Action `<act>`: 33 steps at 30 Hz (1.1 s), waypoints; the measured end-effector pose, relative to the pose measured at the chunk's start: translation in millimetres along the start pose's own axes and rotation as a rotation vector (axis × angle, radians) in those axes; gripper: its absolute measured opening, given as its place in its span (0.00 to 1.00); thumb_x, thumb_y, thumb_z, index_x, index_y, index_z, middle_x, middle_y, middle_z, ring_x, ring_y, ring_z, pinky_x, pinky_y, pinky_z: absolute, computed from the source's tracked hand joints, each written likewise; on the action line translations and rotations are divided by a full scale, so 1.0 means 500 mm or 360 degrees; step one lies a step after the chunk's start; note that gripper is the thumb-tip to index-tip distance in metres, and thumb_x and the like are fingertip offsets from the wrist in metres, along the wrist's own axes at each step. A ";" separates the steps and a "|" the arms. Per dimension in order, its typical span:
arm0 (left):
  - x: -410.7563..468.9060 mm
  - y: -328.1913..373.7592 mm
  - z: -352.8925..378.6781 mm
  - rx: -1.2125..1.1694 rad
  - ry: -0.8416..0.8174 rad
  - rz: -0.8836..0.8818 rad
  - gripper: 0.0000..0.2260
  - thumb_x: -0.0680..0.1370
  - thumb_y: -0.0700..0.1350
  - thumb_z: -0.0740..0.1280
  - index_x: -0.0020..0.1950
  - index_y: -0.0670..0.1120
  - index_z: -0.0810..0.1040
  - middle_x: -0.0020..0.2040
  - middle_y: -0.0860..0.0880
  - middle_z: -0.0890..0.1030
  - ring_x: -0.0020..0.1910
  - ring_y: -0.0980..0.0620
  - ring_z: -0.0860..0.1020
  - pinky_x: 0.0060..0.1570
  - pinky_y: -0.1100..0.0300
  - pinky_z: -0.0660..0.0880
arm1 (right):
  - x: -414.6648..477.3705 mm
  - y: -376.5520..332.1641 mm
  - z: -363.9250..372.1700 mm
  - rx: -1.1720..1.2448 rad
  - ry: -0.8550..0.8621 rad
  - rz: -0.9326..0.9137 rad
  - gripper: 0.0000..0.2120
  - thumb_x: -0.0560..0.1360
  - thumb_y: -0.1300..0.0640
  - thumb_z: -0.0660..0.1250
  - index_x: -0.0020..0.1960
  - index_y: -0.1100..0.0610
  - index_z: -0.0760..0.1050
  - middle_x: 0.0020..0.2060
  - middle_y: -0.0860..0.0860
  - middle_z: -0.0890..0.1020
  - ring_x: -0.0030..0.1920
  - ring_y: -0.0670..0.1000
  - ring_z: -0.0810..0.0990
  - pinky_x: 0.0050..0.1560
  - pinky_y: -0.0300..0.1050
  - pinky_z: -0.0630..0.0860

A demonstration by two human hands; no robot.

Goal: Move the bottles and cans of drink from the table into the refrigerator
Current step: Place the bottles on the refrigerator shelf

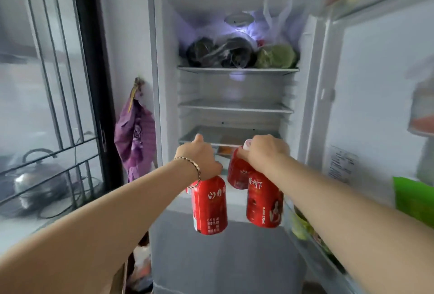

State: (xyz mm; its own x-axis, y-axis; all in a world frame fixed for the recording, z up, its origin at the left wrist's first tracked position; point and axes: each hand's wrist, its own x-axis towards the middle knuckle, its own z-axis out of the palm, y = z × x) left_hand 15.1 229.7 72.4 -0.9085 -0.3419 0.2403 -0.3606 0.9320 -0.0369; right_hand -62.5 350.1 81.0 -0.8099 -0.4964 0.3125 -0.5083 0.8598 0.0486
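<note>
The refrigerator (164, 106) stands open in front of me, its door (375, 106) swung out to the right. My left hand (199, 157) grips one red drink bottle (209, 207) by its top, and the bottle hangs below the hand. My right hand (263, 153) holds two red bottles by their necks: one (264, 202) nearer me and one (237, 174) behind it with a white cap showing. Both hands are level with the lowest glass shelf (234, 137), just in front of the compartment. The two middle shelves (234, 106) carry nothing visible.
Bagged food (237, 52) fills the top shelf. Door racks hold blurred packages (413, 197). A purple cloth (135, 138) hangs on the wall left of the refrigerator. Behind a barred window at left sits a metal kettle (40, 178). The closed lower compartment (223, 258) is below the bottles.
</note>
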 end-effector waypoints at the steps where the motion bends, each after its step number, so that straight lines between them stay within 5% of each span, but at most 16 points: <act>1: 0.051 -0.019 0.005 -0.0038 0.0024 0.0014 0.20 0.77 0.54 0.59 0.61 0.41 0.71 0.60 0.45 0.69 0.53 0.45 0.77 0.47 0.55 0.74 | 0.051 -0.008 0.008 0.0015 -0.0022 0.0018 0.15 0.80 0.48 0.53 0.48 0.51 0.77 0.48 0.51 0.80 0.51 0.56 0.78 0.43 0.42 0.69; 4: 0.172 -0.060 0.023 -0.0142 0.0071 0.0074 0.20 0.76 0.55 0.60 0.58 0.41 0.73 0.54 0.46 0.68 0.54 0.44 0.75 0.50 0.53 0.75 | 0.171 -0.010 0.034 0.0124 -0.0065 0.0163 0.21 0.79 0.43 0.53 0.32 0.54 0.64 0.34 0.50 0.72 0.42 0.55 0.73 0.35 0.42 0.66; 7: 0.300 -0.085 0.040 -0.0209 0.0138 0.0156 0.18 0.76 0.53 0.60 0.56 0.41 0.76 0.57 0.46 0.67 0.55 0.44 0.72 0.52 0.54 0.73 | 0.281 -0.002 0.056 0.0164 -0.0035 0.0311 0.22 0.78 0.43 0.55 0.30 0.55 0.61 0.31 0.49 0.70 0.40 0.54 0.73 0.38 0.42 0.66; 10: 0.398 -0.092 0.052 -0.0274 0.0152 0.0200 0.18 0.76 0.52 0.60 0.56 0.40 0.76 0.60 0.46 0.65 0.57 0.43 0.71 0.53 0.54 0.71 | 0.354 0.010 0.066 0.0168 0.0009 0.0407 0.21 0.78 0.42 0.55 0.33 0.55 0.65 0.40 0.52 0.77 0.47 0.56 0.78 0.42 0.41 0.67; 14: 0.506 -0.083 0.069 -0.0362 0.0143 0.0191 0.16 0.75 0.53 0.62 0.52 0.41 0.78 0.60 0.46 0.65 0.55 0.44 0.73 0.51 0.54 0.73 | 0.436 0.042 0.082 0.0141 0.0001 0.0491 0.19 0.79 0.41 0.53 0.50 0.52 0.76 0.51 0.53 0.80 0.53 0.55 0.78 0.46 0.43 0.70; 19: 0.572 -0.065 0.101 -0.0450 0.0095 0.0093 0.14 0.75 0.53 0.62 0.50 0.43 0.77 0.60 0.45 0.67 0.51 0.44 0.76 0.46 0.58 0.73 | 0.512 0.067 0.131 0.0065 -0.0223 0.0527 0.16 0.81 0.44 0.51 0.52 0.51 0.74 0.47 0.50 0.75 0.53 0.53 0.78 0.44 0.41 0.69; 23: 0.597 -0.055 0.116 -0.0528 0.0153 0.0007 0.11 0.74 0.51 0.62 0.46 0.43 0.74 0.58 0.43 0.68 0.50 0.42 0.76 0.43 0.59 0.70 | 0.550 0.077 0.148 0.0240 -0.0163 0.0611 0.16 0.82 0.45 0.50 0.55 0.50 0.74 0.53 0.50 0.78 0.59 0.51 0.76 0.49 0.41 0.68; 28: 0.609 -0.049 0.139 -0.0583 0.0224 0.0043 0.14 0.73 0.52 0.63 0.50 0.42 0.72 0.57 0.42 0.69 0.58 0.42 0.71 0.52 0.56 0.70 | 0.546 0.075 0.196 0.0068 0.0025 0.0590 0.09 0.80 0.50 0.57 0.55 0.55 0.66 0.54 0.51 0.77 0.54 0.53 0.77 0.36 0.40 0.65; 31: 0.610 -0.049 0.149 -0.0589 0.0288 0.0075 0.15 0.74 0.52 0.62 0.52 0.42 0.71 0.56 0.42 0.71 0.58 0.43 0.69 0.52 0.57 0.67 | 0.544 0.055 0.210 0.0170 0.0038 0.0753 0.28 0.79 0.36 0.46 0.60 0.59 0.67 0.53 0.54 0.79 0.53 0.56 0.79 0.39 0.43 0.67; 33: 0.608 -0.048 0.151 -0.0609 0.0325 0.0106 0.12 0.74 0.51 0.60 0.47 0.43 0.70 0.54 0.42 0.72 0.56 0.44 0.68 0.48 0.59 0.65 | 0.559 0.057 0.211 0.0217 0.0032 0.0781 0.32 0.78 0.35 0.43 0.61 0.60 0.70 0.55 0.56 0.80 0.55 0.57 0.79 0.42 0.44 0.67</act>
State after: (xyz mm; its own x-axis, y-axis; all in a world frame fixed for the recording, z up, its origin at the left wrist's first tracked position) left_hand -268.3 94.5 73.2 -0.8528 -0.2845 0.4380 -0.1633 0.9418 0.2938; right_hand -334.1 223.1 69.6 -0.9577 -0.0342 0.2856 -0.1039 0.9670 -0.2325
